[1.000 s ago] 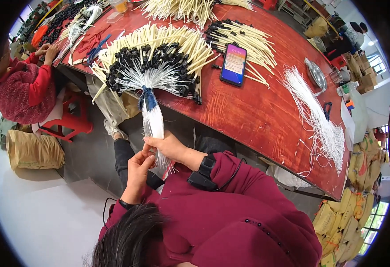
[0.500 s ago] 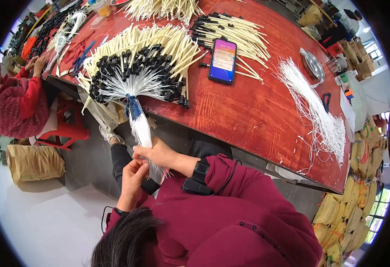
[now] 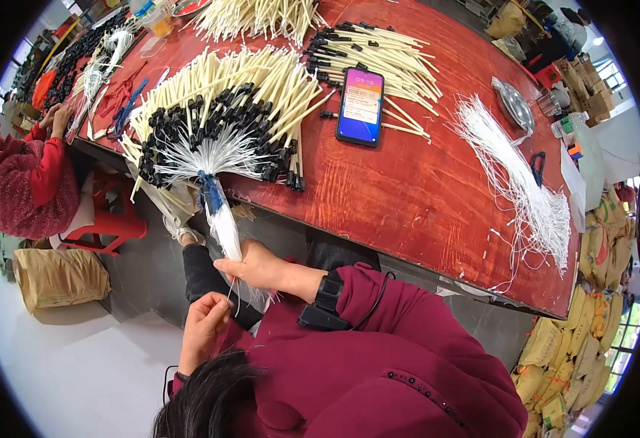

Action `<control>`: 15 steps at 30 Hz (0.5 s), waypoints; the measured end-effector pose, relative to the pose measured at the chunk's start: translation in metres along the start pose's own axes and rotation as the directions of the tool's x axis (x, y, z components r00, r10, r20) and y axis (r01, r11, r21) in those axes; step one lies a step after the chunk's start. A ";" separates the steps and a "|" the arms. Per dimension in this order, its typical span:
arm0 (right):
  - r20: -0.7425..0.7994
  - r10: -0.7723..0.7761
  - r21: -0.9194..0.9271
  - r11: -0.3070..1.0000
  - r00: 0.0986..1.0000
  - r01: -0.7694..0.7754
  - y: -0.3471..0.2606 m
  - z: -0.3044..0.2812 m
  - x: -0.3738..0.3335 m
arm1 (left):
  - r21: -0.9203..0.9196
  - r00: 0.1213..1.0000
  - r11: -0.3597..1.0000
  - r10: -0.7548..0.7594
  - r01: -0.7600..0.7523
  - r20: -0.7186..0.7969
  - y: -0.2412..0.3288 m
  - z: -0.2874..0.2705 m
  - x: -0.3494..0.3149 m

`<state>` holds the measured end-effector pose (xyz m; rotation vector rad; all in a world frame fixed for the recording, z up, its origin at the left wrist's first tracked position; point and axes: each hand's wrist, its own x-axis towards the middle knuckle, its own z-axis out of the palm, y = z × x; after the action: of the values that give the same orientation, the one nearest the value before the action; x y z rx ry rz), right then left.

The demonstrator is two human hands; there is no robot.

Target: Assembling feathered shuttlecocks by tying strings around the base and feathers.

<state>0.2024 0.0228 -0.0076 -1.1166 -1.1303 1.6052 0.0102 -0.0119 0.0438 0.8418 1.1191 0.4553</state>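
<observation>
the right hand (image 3: pixel 258 264) has its fingers clamped around a bundle of white strings (image 3: pixel 225 223), gripping it just below the near edge of the red counter (image 3: pixel 422 197). the bundle runs up from the hand to a blue tie (image 3: pixel 209 186) at the counter's edge, and above the tie the strings fan out across the counter to a spread of cream sticks with black tips (image 3: pixel 225 109). the left hand (image 3: pixel 203 325) sits lower, near the person's lap, its fingers pinched together on thin loose ends of string hanging from the bundle; the two hands are close but apart. a phone (image 3: pixel 360 106) with a lit screen lies on the counter just right of the fan, partly on a second pile of cream sticks (image 3: pixel 386 55). a loose sheaf of white strings (image 3: pixel 524 190) lies further right. at the far left another person in a red sleeve (image 3: pixel 43 171) works at the same counter.
</observation>
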 end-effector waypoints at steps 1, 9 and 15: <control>0.013 0.019 0.022 1.000 1.000 -0.019 -0.003 0.000 -0.001 | 0.036 1.000 0.999 -0.009 0.010 -0.013 0.002 -0.002 -0.002; 0.036 0.045 0.031 0.998 0.998 -0.046 -0.011 -0.003 -0.004 | 0.049 0.999 0.998 -0.038 0.037 0.029 0.026 0.010 -0.013; 0.046 0.085 0.009 0.996 0.995 -0.086 -0.020 -0.005 -0.007 | 0.254 0.997 0.964 -0.082 0.082 -0.010 0.019 -0.014 -0.011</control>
<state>0.2118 0.0214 0.0118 -1.1398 -1.1157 1.7087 -0.0055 -0.0031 0.0628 1.0149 1.2238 0.2446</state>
